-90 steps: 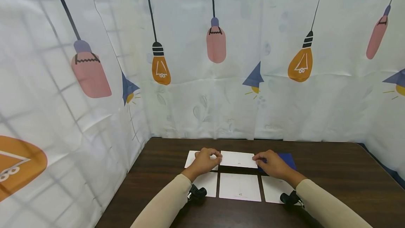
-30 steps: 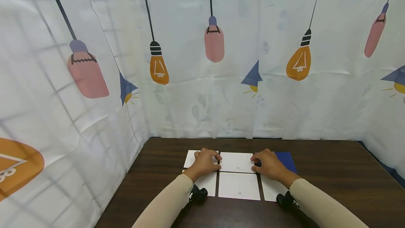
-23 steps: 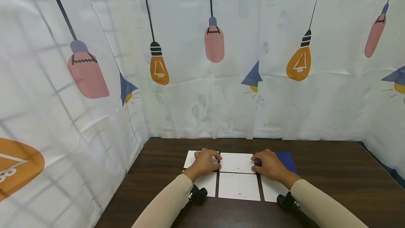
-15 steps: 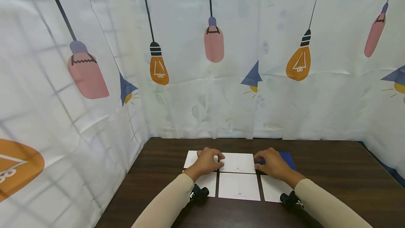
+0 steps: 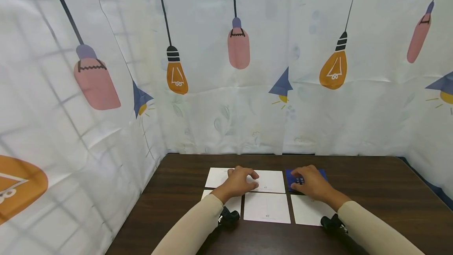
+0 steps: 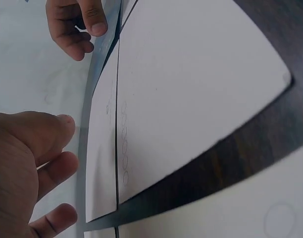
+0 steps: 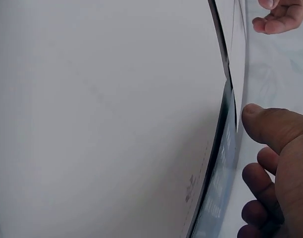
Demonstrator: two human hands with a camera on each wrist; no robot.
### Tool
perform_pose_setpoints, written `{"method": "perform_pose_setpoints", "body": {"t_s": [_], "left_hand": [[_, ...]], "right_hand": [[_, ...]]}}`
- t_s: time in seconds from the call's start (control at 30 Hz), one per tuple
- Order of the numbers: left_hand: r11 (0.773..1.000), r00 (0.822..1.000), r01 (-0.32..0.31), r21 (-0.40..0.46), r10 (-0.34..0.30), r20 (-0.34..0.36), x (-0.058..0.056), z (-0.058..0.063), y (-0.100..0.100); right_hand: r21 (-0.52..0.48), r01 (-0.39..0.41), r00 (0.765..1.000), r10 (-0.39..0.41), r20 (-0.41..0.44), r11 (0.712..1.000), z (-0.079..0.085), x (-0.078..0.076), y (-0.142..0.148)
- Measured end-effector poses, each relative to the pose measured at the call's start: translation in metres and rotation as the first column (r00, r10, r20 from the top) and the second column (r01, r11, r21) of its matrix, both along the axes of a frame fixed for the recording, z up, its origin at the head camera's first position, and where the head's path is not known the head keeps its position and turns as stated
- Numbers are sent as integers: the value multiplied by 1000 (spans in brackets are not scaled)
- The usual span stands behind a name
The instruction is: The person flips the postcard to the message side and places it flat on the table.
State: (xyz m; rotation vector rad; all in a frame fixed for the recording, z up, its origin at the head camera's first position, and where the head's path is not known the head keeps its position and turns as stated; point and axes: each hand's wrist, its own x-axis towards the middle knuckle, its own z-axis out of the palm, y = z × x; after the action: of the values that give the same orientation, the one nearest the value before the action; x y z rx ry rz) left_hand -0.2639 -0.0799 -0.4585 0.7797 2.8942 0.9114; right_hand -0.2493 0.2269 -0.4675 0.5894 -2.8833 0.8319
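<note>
Six cards lie in two rows on the dark table. My left hand [image 5: 240,182] hovers over the seam between the back-left white card [image 5: 216,177] and the back-middle white card [image 5: 274,181], fingers loosely bent and apart. The left wrist view shows nothing between thumb [image 6: 65,130] and fingers. Over the blue card [image 5: 289,177] at back right is my right hand [image 5: 313,184], its thumb and fingers spread around a gap. The right wrist view also shows that hand [image 7: 285,148] holding nothing. In front lie a front-middle white card [image 5: 267,207] and a front-right white card [image 5: 311,212].
A front-left white card [image 5: 235,204] lies partly under my left forearm. The brown tabletop [image 5: 371,192] extends to the right. White curtains [image 5: 212,129] printed with lamps enclose the table at the back and sides.
The back-middle white card slid toward the front-middle one, narrowing the gap between them. Since then both hands have let go of its edges and shifted right, uncovering more of the blue card.
</note>
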Motion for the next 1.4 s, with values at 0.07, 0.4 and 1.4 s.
{"method": "perform_pose_setpoints", "body": {"t_s": [0.07,0.4,1.4], "left_hand": [[1000,1000,0,-3,0,5,0,1,4],[998,999,9,-59,-12,-41,-2,-5,19],[983,995,23,-180,-40,-89,-9,-10,54]], "right_hand": [[7,-2,1000,2,-3,1000,-1,0,4],[38,23,1000,-23,-6,999,-1,1,20],[108,42,999,-40,-17,993,-3,-4,66]]}}
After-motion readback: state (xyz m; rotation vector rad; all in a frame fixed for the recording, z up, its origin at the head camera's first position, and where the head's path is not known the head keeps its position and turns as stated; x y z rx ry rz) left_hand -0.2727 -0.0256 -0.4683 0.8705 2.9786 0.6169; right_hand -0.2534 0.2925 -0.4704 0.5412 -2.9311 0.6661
